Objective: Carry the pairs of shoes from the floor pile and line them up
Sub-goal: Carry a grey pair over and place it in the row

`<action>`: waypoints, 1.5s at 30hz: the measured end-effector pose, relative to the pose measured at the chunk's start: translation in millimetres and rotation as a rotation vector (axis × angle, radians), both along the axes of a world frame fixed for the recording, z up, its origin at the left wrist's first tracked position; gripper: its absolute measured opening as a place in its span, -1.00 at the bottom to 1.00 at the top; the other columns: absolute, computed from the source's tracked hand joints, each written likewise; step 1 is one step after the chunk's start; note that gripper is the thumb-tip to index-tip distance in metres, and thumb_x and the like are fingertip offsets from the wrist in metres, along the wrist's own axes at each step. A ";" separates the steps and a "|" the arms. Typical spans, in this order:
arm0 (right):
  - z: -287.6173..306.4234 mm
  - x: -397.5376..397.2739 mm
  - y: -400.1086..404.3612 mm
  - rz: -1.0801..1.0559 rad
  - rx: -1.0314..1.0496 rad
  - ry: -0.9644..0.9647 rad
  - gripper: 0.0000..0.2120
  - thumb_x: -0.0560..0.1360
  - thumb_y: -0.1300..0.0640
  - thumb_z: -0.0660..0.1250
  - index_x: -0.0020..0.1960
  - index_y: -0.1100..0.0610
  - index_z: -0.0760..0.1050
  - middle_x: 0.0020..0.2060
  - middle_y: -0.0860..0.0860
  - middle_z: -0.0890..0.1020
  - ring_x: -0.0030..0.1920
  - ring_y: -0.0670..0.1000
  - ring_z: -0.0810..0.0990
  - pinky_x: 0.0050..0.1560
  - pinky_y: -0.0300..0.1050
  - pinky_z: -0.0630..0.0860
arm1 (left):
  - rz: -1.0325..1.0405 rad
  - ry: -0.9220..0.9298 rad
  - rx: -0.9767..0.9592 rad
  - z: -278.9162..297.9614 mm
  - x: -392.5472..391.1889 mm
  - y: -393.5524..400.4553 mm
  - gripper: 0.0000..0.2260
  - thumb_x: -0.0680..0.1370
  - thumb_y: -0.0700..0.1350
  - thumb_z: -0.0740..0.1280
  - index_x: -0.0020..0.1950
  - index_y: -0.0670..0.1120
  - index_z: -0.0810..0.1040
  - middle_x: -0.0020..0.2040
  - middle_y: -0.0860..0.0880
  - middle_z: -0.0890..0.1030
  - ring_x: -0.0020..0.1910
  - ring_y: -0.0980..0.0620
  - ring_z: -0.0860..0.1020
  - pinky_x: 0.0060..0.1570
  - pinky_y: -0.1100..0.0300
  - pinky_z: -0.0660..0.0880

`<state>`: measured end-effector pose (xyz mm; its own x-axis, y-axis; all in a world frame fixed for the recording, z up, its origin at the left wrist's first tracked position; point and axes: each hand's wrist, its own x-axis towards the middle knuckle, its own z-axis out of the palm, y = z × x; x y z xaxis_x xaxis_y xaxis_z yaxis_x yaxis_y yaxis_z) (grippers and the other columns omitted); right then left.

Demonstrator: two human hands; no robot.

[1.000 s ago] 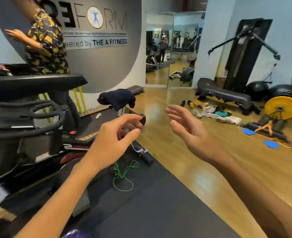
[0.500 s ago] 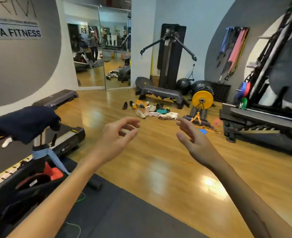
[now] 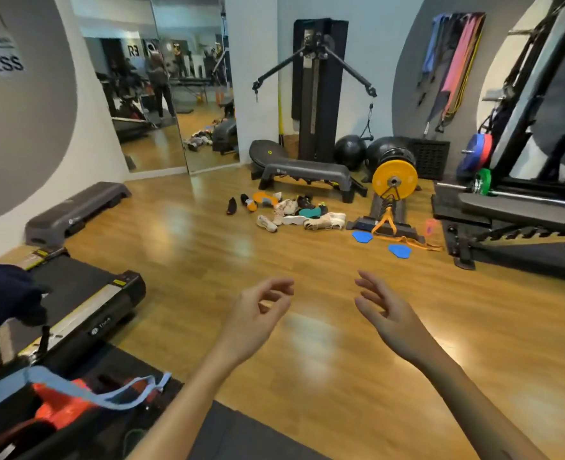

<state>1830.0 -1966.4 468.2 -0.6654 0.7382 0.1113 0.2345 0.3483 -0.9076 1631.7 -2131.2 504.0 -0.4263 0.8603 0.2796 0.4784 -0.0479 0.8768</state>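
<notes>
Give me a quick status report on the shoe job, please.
Left hand and right hand open, empty. Shoe pile untouched across the wooden floor. Path clear.

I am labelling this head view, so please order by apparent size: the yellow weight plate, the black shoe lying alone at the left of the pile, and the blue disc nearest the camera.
1. yellow weight plate, clearly largest.
2. and 3. blue disc and black shoe look about alike; I would not rank them.
</notes>
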 end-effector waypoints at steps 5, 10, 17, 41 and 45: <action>-5.5 -57.7 100.2 0.023 -0.025 -0.018 -0.35 0.42 -0.26 0.26 0.47 -0.12 0.27 0.32 -0.17 0.47 0.31 -0.12 0.47 0.14 -0.25 0.41 | 0.038 -0.008 -0.060 -10.5 -37.3 93.5 -0.79 0.56 -0.21 0.34 0.14 0.02 0.61 0.00 0.12 0.65 -0.06 0.15 0.59 -0.07 -0.04 0.58; 13.3 -114.8 193.5 0.063 0.028 -0.041 -0.42 0.49 -0.24 0.24 0.47 -0.15 0.24 0.29 -0.19 0.46 0.24 -0.16 0.49 0.13 -0.20 0.46 | 0.141 -0.033 -0.048 3.3 -90.3 168.0 -0.79 0.55 -0.28 0.34 0.14 -0.08 0.61 0.00 0.01 0.66 -0.08 0.05 0.59 -0.05 -0.04 0.55; -7.6 -184.8 292.4 0.077 0.033 -0.105 -0.43 0.52 -0.20 0.29 0.47 -0.22 0.19 0.31 -0.15 0.42 0.23 -0.11 0.50 0.07 -0.24 0.48 | 0.141 -0.048 -0.073 -16.3 -176.9 264.0 -0.80 0.54 -0.28 0.35 0.10 -0.07 0.62 -0.01 0.02 0.67 -0.10 0.02 0.60 -0.02 -0.08 0.54; -4.2 -434.7 695.5 -0.010 0.163 -0.128 -0.47 0.57 -0.02 0.31 0.49 -0.10 0.23 0.40 -0.13 0.41 0.34 -0.09 0.44 0.31 0.00 0.44 | 0.114 0.210 -0.024 -6.7 -498.2 678.8 -0.82 0.55 -0.21 0.34 0.12 -0.02 0.58 0.00 0.02 0.64 -0.01 0.10 0.60 -0.04 0.19 0.54; 11.2 -455.0 787.3 0.017 0.166 -0.077 -0.57 0.64 0.09 0.18 0.50 0.03 0.26 0.42 -0.02 0.42 0.41 -0.04 0.38 0.39 0.01 0.37 | 0.149 0.238 0.002 8.9 -514.0 773.2 -0.81 0.55 -0.17 0.34 0.15 -0.01 0.58 -0.02 0.05 0.65 -0.03 0.16 0.60 -0.07 0.24 0.51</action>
